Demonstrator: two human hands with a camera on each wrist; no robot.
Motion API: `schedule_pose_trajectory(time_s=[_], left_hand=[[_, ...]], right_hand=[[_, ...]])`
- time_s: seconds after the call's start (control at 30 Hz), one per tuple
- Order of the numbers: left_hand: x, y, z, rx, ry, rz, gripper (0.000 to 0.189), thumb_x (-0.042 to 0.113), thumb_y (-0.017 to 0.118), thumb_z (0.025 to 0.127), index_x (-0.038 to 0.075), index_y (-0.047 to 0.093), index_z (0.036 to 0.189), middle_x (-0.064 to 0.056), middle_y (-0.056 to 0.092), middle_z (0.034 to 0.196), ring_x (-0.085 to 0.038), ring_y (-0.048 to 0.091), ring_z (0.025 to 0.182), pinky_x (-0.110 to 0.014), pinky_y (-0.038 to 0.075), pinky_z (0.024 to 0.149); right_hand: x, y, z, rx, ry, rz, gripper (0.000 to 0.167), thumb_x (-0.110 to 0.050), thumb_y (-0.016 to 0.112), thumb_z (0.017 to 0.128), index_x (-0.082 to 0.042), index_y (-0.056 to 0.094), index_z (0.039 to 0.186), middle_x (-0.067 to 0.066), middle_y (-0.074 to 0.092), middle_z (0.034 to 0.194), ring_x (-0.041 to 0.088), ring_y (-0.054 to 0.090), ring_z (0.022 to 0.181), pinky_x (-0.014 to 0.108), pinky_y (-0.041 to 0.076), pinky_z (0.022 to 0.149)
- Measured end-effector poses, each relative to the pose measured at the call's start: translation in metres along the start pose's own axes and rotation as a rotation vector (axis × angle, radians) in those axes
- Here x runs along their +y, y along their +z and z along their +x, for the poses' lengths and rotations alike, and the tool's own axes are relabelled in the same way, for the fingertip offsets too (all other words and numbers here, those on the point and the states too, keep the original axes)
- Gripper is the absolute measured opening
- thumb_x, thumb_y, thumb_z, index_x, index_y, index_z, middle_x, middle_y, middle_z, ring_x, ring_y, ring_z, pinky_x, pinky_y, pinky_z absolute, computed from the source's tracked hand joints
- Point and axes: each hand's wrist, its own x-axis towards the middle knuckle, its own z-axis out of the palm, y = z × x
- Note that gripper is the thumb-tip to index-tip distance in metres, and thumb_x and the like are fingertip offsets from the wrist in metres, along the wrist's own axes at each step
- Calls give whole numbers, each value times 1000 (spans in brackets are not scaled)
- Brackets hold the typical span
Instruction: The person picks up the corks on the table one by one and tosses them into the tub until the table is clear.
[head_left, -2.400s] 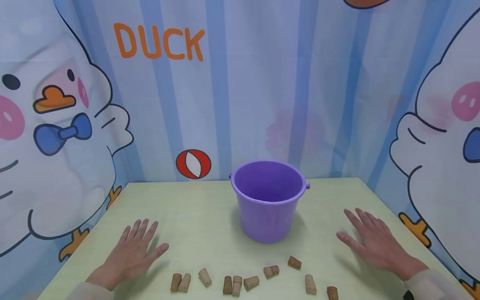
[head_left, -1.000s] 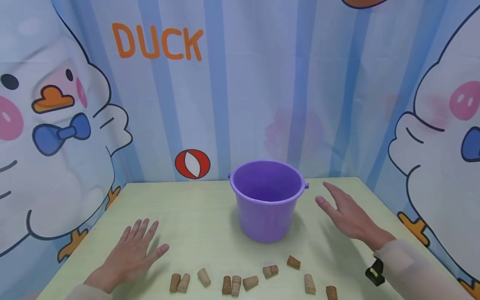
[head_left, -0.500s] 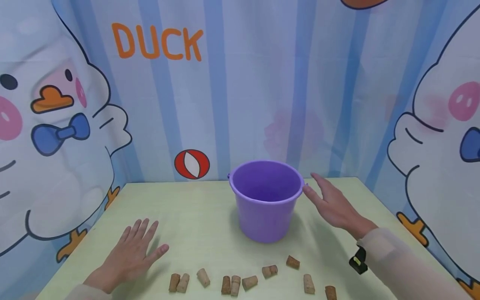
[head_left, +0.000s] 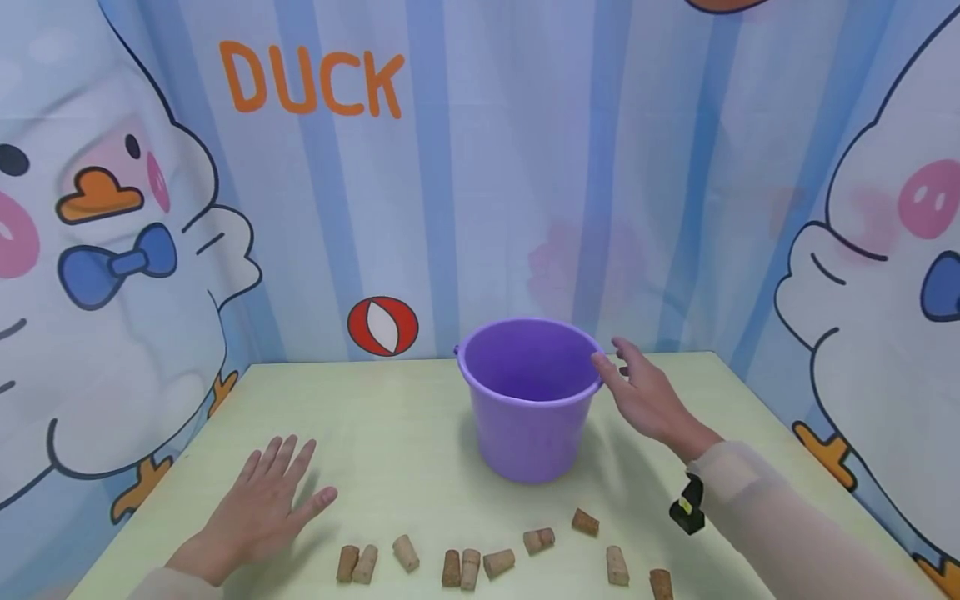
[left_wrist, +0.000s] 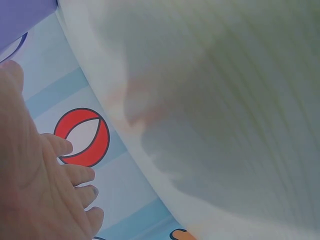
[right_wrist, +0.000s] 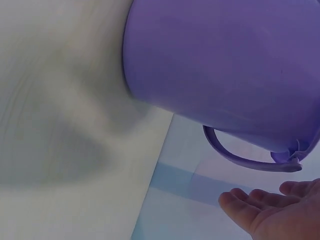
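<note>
A purple bucket (head_left: pixel 531 433) stands upright on the table, its mouth facing up. At its right side is my right hand (head_left: pixel 648 400), the thumb right at the rim and the fingers spread apart from it, around the handle's side knob. In the right wrist view the bucket's handle (right_wrist: pixel 235 157) hangs down the far side, and the right fingers (right_wrist: pixel 240 210) lie just past it, slightly bent. My left hand (head_left: pixel 258 504) is held flat over the left of the table, fingers straight, holding nothing. Several corks (head_left: pixel 498 563) lie in a loose row near the front edge.
The pale yellow-green table (head_left: pixel 360 417) ends against a blue striped curtain (head_left: pixel 510 167) printed with ducks, a ball and the word DUCK. One cork (head_left: pixel 585 522) lies nearest the bucket; another cork (head_left: pixel 662 583) is cut off by the lower frame edge.
My right hand has moved left and forward from the right of the table to the bucket's rim, turning thumb-up. The left hand, bucket and corks have stayed put.
</note>
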Motion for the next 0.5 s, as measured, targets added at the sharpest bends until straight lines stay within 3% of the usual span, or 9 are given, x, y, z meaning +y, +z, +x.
schedule_pose_trajectory(time_s=[0.23, 0.5], left_hand=[[1, -2, -1, -4, -1, -8, 85, 61, 48, 101, -5, 38, 154, -36, 33, 156, -56, 23, 147, -70, 17, 117], [0, -1, 0, -3, -3, -4, 85, 61, 48, 101, -4, 38, 154, -36, 33, 156, -56, 24, 147, -70, 17, 117]], right_hand=[[-1, 7, 7, -5, 62, 65, 88, -66, 33, 103, -5, 15, 163, 30, 31, 160, 48, 40, 142, 64, 41, 109], [0, 14, 12, 8, 102, 111, 83, -61, 38, 104, -5, 20, 163, 27, 46, 150, 45, 42, 141, 61, 41, 109]])
